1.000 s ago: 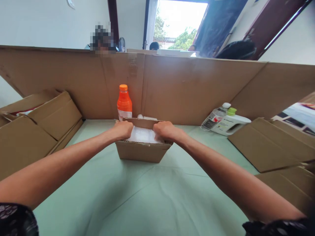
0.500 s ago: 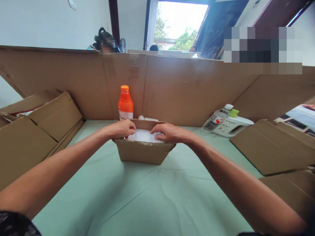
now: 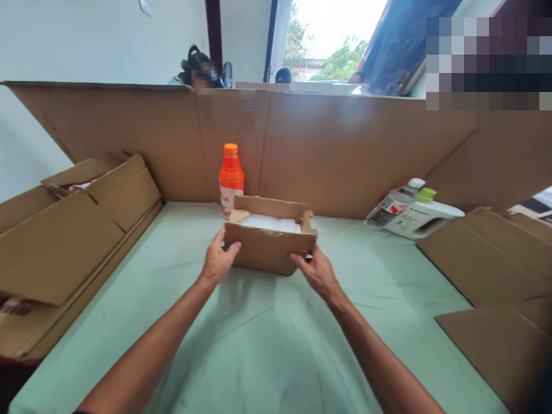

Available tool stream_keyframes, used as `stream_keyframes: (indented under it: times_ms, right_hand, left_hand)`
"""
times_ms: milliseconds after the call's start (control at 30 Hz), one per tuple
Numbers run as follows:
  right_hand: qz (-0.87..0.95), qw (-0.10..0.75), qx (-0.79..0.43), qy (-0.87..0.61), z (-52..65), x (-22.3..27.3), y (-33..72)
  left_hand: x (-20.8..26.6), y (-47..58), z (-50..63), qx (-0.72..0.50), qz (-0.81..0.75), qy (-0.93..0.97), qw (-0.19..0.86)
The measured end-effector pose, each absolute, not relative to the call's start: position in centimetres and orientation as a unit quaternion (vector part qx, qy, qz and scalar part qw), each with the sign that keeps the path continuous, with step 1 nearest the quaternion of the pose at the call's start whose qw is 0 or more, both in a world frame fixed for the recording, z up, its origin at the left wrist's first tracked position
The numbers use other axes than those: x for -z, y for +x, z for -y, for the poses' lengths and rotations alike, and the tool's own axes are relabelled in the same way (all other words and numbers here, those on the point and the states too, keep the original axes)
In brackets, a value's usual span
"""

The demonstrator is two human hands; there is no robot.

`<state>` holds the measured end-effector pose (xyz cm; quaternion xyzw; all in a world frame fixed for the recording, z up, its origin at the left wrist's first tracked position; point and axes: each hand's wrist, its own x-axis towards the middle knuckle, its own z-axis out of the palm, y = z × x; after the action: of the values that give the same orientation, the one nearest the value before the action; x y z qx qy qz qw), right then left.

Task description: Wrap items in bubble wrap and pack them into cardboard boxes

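Note:
A small open-topped cardboard box (image 3: pixel 268 250) stands on the pale green cloth, with white stuff (image 3: pixel 271 223) showing inside it; I cannot make out what that is. My left hand (image 3: pixel 219 256) grips the box's left end, thumb on the front face and fingers round the side. On the right end, my right hand (image 3: pixel 317 267) holds it the same way. Both hands' fingers are partly hidden by the box. Just behind its left corner rises an orange bottle (image 3: pixel 232 175) with an orange cap.
A tall cardboard panel (image 3: pixel 345 155) closes off the back. Cardboard boxes (image 3: pixel 64 247) lie at the left, more cardboard (image 3: pixel 478 259) at the right. A clear bottle (image 3: pixel 390 207) and a white jug (image 3: pixel 425 218) lean at the back right. A person (image 3: pixel 198 69) is beyond the panel.
Both hands have left the inside of the box and now hold its two ends from outside. The whole view has shifted, so objects appear further right.

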<state>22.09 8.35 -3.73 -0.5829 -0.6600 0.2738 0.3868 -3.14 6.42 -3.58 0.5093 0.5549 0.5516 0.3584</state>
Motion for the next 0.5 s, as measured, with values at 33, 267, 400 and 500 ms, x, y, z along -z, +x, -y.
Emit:
stream_keyframes:
  times_ms: [33,267,400,500]
  right_hand:
    - [0.657,0.392,-0.265,-0.586,-7.8,3.4,23.3]
    - [0.673,0.362,-0.256,-0.592,-3.3,3.0,25.3]
    - [0.724,0.359,-0.307,-0.502,-3.8,2.9,17.5]
    - [0.751,0.36,-0.308,-0.46,-4.6,2.4,13.7]
  left_hand:
    - [3.4,-2.0,-6.0,-0.557,-0.548,0.51,0.36]
    - [5.5,-1.8,2.1,-0.609,-0.553,0.448,0.35]
    - [6.1,-6.6,5.4,-0.64,-0.621,0.355,0.282]
    - [5.7,-8.7,6.3,-0.665,-0.633,0.315,0.239]
